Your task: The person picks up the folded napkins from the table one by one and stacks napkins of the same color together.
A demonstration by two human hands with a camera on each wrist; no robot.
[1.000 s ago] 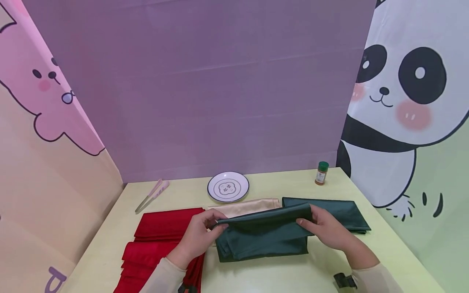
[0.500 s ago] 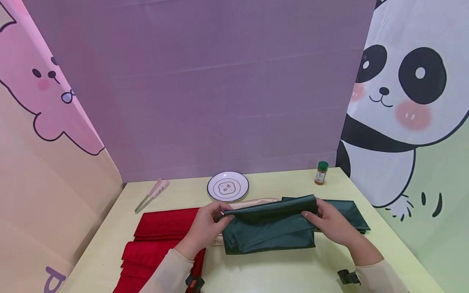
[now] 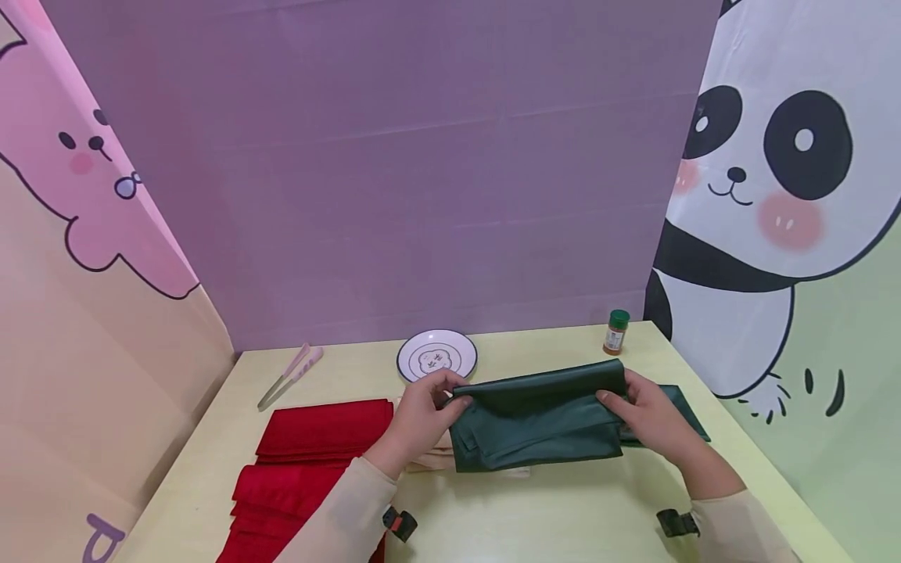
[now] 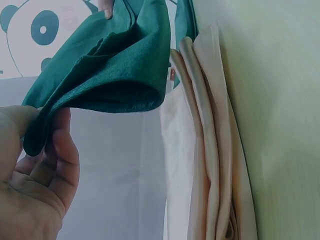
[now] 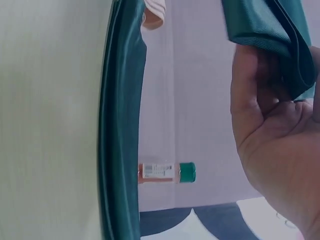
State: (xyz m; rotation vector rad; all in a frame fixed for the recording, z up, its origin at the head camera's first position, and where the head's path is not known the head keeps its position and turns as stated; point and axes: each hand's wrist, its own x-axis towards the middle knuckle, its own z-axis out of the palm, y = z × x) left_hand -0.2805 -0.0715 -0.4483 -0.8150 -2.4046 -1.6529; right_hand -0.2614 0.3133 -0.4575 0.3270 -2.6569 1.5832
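Observation:
A folded dark green cloth (image 3: 538, 418) hangs between both hands, held above the table. My left hand (image 3: 425, 414) pinches its upper left corner between thumb and fingers; the left wrist view shows the folded layers of the green cloth (image 4: 115, 75) drooping from that pinch. At the other end my right hand (image 3: 651, 414) grips the upper right corner, thumb in front. Beneath and behind it lies a folded beige cloth (image 3: 436, 457), partly hidden, with its stacked layers seen in the left wrist view. Another folded green cloth (image 3: 683, 414) rests on the table behind my right hand.
Several folded red cloths (image 3: 320, 430) overlap at the left of the table (image 3: 563, 524). Tongs with pink handles (image 3: 290, 377) lie at the back left. A white plate (image 3: 438, 352) stands at the back middle, and a green-capped jar (image 3: 615, 332) at the back right.
Both hands have carried the held green cloth up and to the right, away from the table front. More of the beige cloth's front edge now shows below it.

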